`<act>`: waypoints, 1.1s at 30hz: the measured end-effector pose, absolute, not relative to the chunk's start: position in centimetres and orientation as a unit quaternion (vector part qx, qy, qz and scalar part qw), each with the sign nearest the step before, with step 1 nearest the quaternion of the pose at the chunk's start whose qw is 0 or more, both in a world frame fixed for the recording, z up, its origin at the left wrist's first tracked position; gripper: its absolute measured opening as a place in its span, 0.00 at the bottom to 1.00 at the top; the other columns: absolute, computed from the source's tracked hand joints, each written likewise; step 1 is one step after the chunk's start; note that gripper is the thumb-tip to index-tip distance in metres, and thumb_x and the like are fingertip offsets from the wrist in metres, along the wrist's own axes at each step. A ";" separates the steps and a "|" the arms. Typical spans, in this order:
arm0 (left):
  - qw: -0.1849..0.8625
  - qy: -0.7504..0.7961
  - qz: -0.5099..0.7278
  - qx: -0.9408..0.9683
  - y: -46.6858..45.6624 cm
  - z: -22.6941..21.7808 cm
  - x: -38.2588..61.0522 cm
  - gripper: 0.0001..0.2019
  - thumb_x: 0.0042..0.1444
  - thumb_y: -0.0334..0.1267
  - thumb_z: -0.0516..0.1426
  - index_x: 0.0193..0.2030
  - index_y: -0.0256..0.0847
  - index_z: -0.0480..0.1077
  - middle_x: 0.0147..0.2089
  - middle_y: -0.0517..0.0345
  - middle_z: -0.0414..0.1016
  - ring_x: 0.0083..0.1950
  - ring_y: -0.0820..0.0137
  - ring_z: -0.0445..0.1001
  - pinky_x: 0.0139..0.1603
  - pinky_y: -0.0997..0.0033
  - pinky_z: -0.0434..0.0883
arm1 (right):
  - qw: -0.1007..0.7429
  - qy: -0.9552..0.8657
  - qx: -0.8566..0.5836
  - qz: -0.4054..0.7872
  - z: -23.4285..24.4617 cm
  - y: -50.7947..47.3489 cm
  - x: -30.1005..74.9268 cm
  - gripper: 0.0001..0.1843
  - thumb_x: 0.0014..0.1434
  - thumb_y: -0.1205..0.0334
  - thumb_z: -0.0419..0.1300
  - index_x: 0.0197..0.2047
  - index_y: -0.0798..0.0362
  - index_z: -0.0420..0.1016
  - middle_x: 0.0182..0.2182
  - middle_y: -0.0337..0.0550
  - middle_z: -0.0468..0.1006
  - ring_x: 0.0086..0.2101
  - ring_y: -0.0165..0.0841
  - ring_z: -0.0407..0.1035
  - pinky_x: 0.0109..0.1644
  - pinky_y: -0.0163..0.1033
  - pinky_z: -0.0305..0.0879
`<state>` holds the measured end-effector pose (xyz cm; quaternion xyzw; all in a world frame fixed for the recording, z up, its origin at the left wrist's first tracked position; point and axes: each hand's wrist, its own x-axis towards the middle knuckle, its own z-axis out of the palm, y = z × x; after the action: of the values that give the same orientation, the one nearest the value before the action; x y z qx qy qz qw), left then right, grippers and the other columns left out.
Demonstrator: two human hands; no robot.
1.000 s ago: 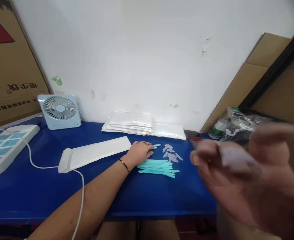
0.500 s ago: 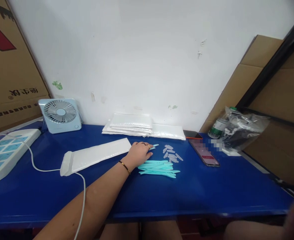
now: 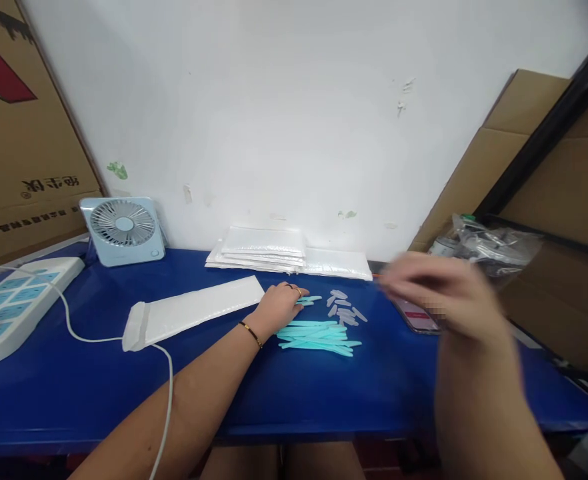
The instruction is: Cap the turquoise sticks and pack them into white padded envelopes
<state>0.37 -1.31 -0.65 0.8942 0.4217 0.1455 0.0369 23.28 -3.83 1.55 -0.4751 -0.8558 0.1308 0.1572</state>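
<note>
My left hand [image 3: 280,308] rests on the blue table with its fingers closed around a couple of slim turquoise sticks [image 3: 314,299], whose tips poke out past the fingertips. Just below it lies a loose bundle of similar turquoise sticks [image 3: 319,337]. To the right of these is a small scatter of pale translucent pieces [image 3: 343,310]. My right hand [image 3: 431,287] hangs over the phone [image 3: 417,321], smeared by motion, so what its fingers do is unclear. A long white padded envelope [image 3: 199,310] lies left of my left hand, its flap end toward me.
White padded envelopes [image 3: 264,248] are stacked against the wall. A light blue fan [image 3: 124,230] and a white power strip [image 3: 24,307] stand at left; a white cable [image 3: 169,380] crosses my left forearm. At right are a clear plastic bag [image 3: 494,247] and cardboard [image 3: 519,110].
My right hand has come up from the lower right edge to above the phone. The sticks at my left fingertips have shifted slightly; my left hand stays nearly in place.
</note>
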 end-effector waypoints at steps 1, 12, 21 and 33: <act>0.040 0.423 0.158 0.891 -1.3 -0.5 0.3 0.19 0.57 0.39 0.53 0.56 0.47 0.65 0.53 0.56 0.71 0.53 0.62 0.66 0.48 0.65 0.64 | 0.155 -0.855 -0.478 0.126 1.7 -3.2 23.5 0.12 0.56 0.58 0.59 0.44 0.49 0.75 0.46 0.45 0.73 0.42 0.36 0.69 0.43 0.39 0.67; 0.188 0.389 0.106 0.896 -2.5 0.4 0.8 0.06 0.50 0.42 0.58 0.32 0.43 0.72 0.32 0.60 0.75 0.32 0.71 0.71 0.28 0.75 0.61 | 0.134 -0.855 -0.492 0.092 0.3 0.0 24.1 0.03 0.49 0.67 0.61 0.30 0.53 0.74 0.33 0.43 0.72 0.32 0.32 0.66 0.34 0.34 0.59; 0.212 0.422 0.155 0.868 -1.9 0.0 0.5 0.11 0.56 0.41 0.51 0.32 0.40 0.72 0.32 0.56 0.76 0.32 0.70 0.72 0.29 0.75 0.63 | 0.394 -0.724 -0.486 0.290 1.1 -1.0 25.5 0.13 0.53 0.53 0.59 0.36 0.54 0.74 0.24 0.38 0.73 0.23 0.28 0.64 0.28 0.34 0.61; 0.236 0.458 0.241 0.822 -0.3 0.5 -0.6 0.12 0.56 0.43 0.49 0.32 0.40 0.70 0.29 0.58 0.72 0.31 0.70 0.69 0.28 0.72 0.61 | 0.510 -0.556 -0.442 0.485 1.3 -1.3 24.5 0.16 0.46 0.52 0.67 0.33 0.55 0.74 0.19 0.37 0.74 0.16 0.25 0.64 0.20 0.31 0.60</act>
<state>-0.55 -0.31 0.47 0.8222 0.4583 0.2413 0.2360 24.46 -1.28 1.30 -0.4423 -0.5558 0.4848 0.5103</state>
